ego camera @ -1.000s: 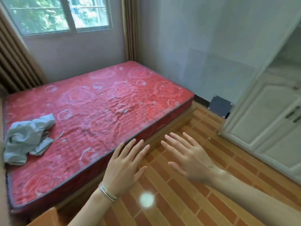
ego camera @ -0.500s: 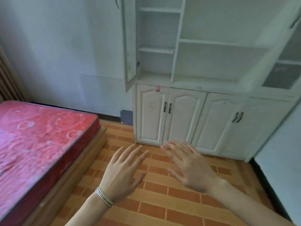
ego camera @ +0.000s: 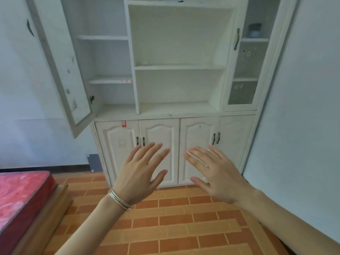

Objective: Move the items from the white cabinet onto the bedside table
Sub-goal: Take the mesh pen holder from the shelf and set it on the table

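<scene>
A second ago the view was on the bed. Now it has turned, and the white cabinet (ego camera: pixel 131 52) fills the middle of the frame, much closer than half a second ago. I think this means the person has only just come to the cabinet and has not picked up anything yet. The bedside table is not in view.

At the lower left is a corner of the red mattress (ego camera: pixel 20 188). It looks soft and puffy, with a swirly pattern. Next, at the upper left, a tall cabinet door (ego camera: pixel 60 57) hangs wide open. The cabinet looks like painted wood, with flat straight shelves on top and four doors with curved panels below. The floor (ego camera: pixel 174 221) is hard orange bricks.

The left hand (ego camera: pixel 141 173) is flat with fingers spread and holds nothing. Thin shiny bangles (ego camera: pixel 119 199) ring its wrist. The right hand (ego camera: pixel 215 173) is spread flat too, holding nothing. Both hang in front of the lower doors, not touching them.

At the upper right, behind a shut glass door (ego camera: pixel 242 70), a small dark round pot (ego camera: pixel 254 30) sits on a high shelf. It may be one of the things to move.
</scene>
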